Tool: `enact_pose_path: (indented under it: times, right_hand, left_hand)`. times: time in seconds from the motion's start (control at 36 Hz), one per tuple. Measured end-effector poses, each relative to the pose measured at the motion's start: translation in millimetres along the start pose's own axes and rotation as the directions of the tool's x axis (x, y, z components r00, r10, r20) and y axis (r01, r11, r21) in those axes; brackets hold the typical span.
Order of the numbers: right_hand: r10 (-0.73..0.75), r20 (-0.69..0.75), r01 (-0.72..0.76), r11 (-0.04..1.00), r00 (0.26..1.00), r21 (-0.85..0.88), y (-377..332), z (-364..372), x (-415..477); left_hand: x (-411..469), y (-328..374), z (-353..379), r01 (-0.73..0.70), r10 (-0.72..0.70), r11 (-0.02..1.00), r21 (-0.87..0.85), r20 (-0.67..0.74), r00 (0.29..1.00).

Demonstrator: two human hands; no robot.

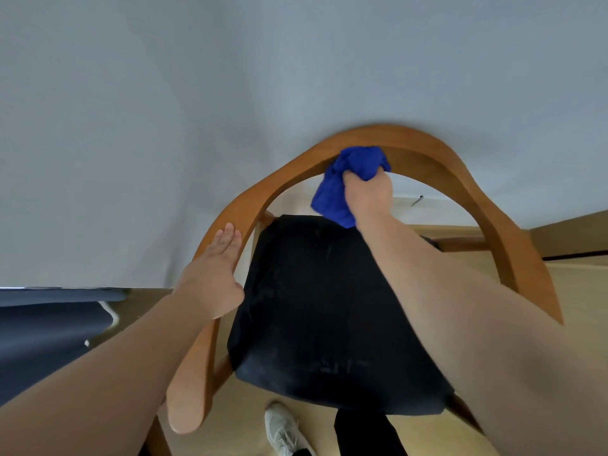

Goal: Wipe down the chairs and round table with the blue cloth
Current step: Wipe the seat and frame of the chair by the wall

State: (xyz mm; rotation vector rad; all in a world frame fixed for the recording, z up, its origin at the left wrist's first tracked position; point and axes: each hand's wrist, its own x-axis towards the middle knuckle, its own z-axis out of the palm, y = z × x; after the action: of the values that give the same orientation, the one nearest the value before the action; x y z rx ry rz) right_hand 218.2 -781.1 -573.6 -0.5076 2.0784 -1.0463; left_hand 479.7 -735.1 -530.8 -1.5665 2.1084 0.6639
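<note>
A wooden chair (437, 159) with a curved back rail and a black seat cushion (316, 307) stands in front of me, against a pale wall. My right hand (368, 192) grips a bunched blue cloth (348, 179) and holds it against the inner side of the back rail at its top. My left hand (214, 274) rests flat, fingers straight, on the chair's left arm rail. The round table is not in view.
A dark blue piece of furniture (49, 327) sits at the left edge. My grey shoe (283, 429) and black trouser leg (365, 432) stand on the tan floor below the seat. A wooden baseboard (566, 238) runs at the right.
</note>
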Motion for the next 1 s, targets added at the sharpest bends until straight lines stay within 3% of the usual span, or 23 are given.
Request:
enact_pose_path:
  times: [0.19,0.31,0.5,0.61,0.72,0.92,1.0]
  right_hand:
    - [0.089,-0.249,-0.035,0.976,0.964,0.216,22,-68,17]
    - [0.116,-0.261,-0.032,0.952,0.958,0.306,27,-77,18]
    - [0.096,-0.269,-0.031,0.971,0.958,0.236,17,-42,19]
    - [-0.027,-0.126,0.034,0.998,0.992,0.054,4,0,-2]
    - [-0.114,0.133,0.124,0.99,0.985,-0.069,4,46,-33]
    - [-0.108,0.532,0.295,0.914,0.84,-0.28,10,64,-70]
    - [-0.117,0.607,0.379,0.866,0.786,-0.325,9,52,-79]
  left_hand:
    - [-2,1,-3,-0.011,0.011,1.0,-0.01,0.009,1.0]
    - [0,-1,-2,-0.013,0.013,1.0,-0.018,0.0,1.0]
    - [2,-5,1,-0.035,0.035,0.999,-0.034,0.001,0.999]
    - [2,-8,3,-0.038,0.038,0.999,-0.038,0.002,0.999]
    - [1,-7,1,-0.039,0.04,0.996,-0.075,0.01,0.999]
    - [2,-18,-9,-0.125,0.133,0.985,-0.121,0.058,0.989]
    - [-10,-30,-9,-0.136,0.128,0.983,-0.124,-0.074,0.989]
